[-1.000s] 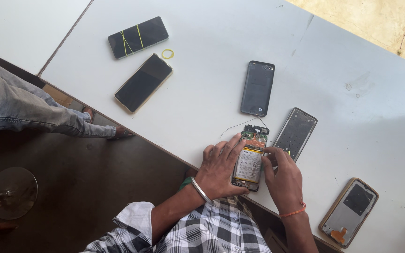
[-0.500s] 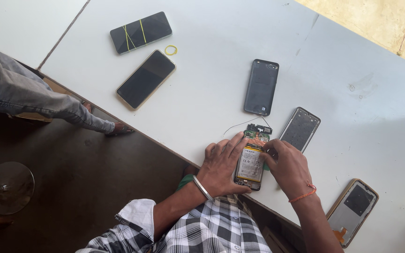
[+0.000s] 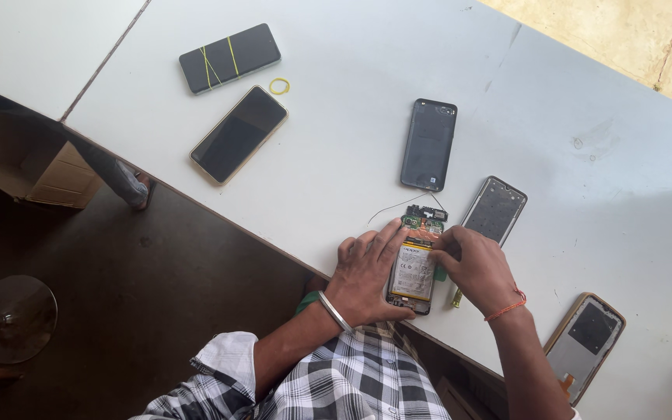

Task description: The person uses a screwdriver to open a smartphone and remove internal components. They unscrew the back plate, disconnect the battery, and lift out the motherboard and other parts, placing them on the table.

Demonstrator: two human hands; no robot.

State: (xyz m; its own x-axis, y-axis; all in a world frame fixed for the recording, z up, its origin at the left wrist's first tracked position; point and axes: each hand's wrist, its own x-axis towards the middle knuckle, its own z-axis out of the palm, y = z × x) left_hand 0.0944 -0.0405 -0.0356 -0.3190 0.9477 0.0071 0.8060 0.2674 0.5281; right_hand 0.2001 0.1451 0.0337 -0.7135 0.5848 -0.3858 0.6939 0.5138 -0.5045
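- Pinning an opened phone flat w/ both hands at near edge of white bench; back is off, battery & green board exposed.
- Left hand: palm down, fingers spread along phone's left side, index laid up toward the board. Grip apart, pressing, not wrapped round anything. Metal bangle at wrist, plaid sleeve rolled.
- Right hand: fingers bunched together on phone's upper right edge; can't tell if they pinch a part. Orange thread on wrist.
- Yellow-green tool tip shows under right hand, just beside phone.
- Thin wire runs off phone's top-left across bench.
- Just right of phone's top: empty dark frame, tilted.
- Above: dark back cover, lying flat.
- Far right near edge: tan-rimmed back panel, inside up.
- Far left: gold-edged phone, screen up; dark phone w/ yellow bands round it; loose yellow band between them.
- Cardboard box on floor under bench.
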